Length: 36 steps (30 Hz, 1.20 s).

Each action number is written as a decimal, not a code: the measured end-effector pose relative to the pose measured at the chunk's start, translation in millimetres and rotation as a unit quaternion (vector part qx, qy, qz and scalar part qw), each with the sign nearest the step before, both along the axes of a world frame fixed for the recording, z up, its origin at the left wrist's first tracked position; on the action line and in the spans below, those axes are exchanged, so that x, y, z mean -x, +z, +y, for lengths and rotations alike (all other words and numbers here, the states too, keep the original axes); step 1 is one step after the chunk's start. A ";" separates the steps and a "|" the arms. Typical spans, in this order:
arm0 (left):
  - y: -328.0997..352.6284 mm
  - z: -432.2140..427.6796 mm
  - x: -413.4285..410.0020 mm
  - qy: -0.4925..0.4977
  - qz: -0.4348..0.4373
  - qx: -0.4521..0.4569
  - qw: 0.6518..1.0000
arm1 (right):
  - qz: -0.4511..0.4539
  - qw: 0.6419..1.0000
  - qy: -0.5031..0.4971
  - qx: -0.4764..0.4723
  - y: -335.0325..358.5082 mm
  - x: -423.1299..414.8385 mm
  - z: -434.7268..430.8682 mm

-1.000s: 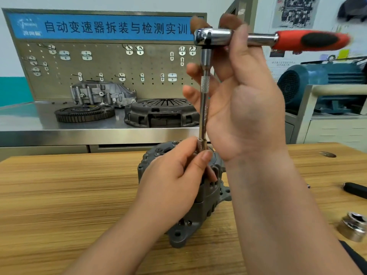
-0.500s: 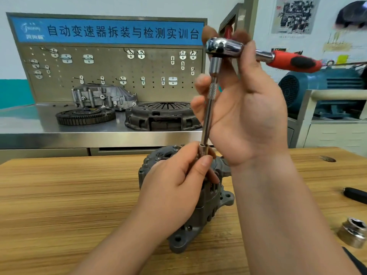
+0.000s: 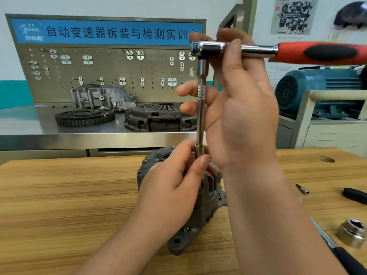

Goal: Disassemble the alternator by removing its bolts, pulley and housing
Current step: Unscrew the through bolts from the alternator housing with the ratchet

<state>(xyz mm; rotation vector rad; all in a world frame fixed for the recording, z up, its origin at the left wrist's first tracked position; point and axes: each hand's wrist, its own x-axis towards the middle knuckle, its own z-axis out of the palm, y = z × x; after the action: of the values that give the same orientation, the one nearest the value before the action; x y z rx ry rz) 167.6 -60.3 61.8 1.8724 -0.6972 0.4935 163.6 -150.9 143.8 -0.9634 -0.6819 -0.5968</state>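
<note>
The alternator stood on end at the middle of the wooden table, its mounting lug towards me at 6 o'clock. My left grip lay over its top and near side, thumb and fingertips pinching the small socket where it met the housing. The bolt itself was hidden under my fingers.

From the socket the extension bar rose straight to 12 o'clock into the ratchet, whose red handle pointed to 3 o'clock. My right grip was closed around the ratchet head, thumb across it, with the lower fingers loose beside the bar.

With so long a bar, I judged the step depended on keeping it plumb. The pinch at the bottom had to hold the socket square on the bolt head, and the top hand had to press down along the bar while turning, so that it would not lean and slip off.

A loose socket lay at 4 o'clock, with a bit and a black handle at 3 o'clock.
</note>
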 end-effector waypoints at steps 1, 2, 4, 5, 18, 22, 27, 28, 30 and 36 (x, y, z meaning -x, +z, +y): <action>0.1 0.3 0.1 0.003 -0.006 -0.009 1.000 | 0.012 0.999 0.041 -0.012 1.1 -0.4 -1.3; 0.2 0.6 0.3 0.007 -0.010 -0.018 1.000 | 0.020 0.997 0.072 -0.020 1.6 -0.6 -2.7; 0.9 0.4 -0.3 0.016 -0.010 -0.026 0.999 | 0.029 0.994 0.101 -0.024 1.5 -0.3 -4.3; 1.2 0.1 -0.7 0.019 -0.007 -0.025 0.999 | 0.028 0.995 0.089 -0.022 1.0 -0.2 -4.6; 1.6 -0.6 -1.1 -0.008 -0.007 -0.015 1.000 | 0.039 0.998 0.029 -0.034 2.1 -1.9 -7.5; 3.4 0.5 -1.0 -0.011 0.002 -0.033 0.999 | 0.069 0.980 0.172 -0.070 2.5 -3.1 -14.5; 5.2 -1.6 0.6 0.009 0.018 -0.034 0.999 | -0.032 0.992 -0.120 0.025 1.2 -4.7 -11.5; 5.0 -1.9 0.6 0.012 0.020 -0.030 0.999 | -0.089 0.970 -0.214 0.072 0.3 -5.9 -10.1; 3.7 -2.3 0.1 0.015 0.023 -0.018 0.999 | -0.153 0.943 -0.270 0.123 -3.6 -8.3 -6.5; 2.3 -0.1 1.4 0.000 -0.007 -0.006 1.000 | 0.029 0.996 0.078 -0.036 0.1 -3.8 -4.3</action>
<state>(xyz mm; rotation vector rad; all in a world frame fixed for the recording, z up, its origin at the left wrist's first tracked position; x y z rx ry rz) 166.2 -60.4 64.1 1.8810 -0.7117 0.5035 167.3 -155.2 143.9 -0.8480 -0.6730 -0.4507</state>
